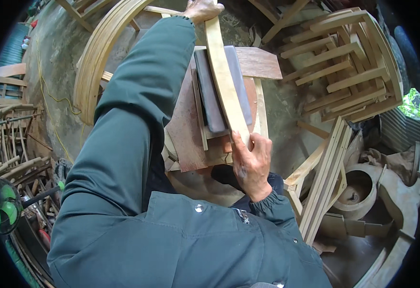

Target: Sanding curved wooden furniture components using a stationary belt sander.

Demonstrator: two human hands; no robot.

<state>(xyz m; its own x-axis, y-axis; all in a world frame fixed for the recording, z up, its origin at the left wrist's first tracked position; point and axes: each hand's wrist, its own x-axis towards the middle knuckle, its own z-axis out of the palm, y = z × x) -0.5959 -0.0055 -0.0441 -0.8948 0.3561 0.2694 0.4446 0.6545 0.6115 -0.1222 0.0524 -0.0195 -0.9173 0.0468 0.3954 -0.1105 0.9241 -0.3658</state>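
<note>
A long, pale, slightly curved wooden strip (225,81) is gripped at both ends, far end closed in the left hand (201,9), near end closed in the right hand (251,161), and is laid lengthwise on a grey rectangular block (215,93) between the hands. The block is seated on reddish wooden boards (187,132). Progress on the strip cannot be judged; stacked pale wooden frames (344,62) are seen right of the hands, a curved pale wooden hoop (95,62) to the left.
</note>
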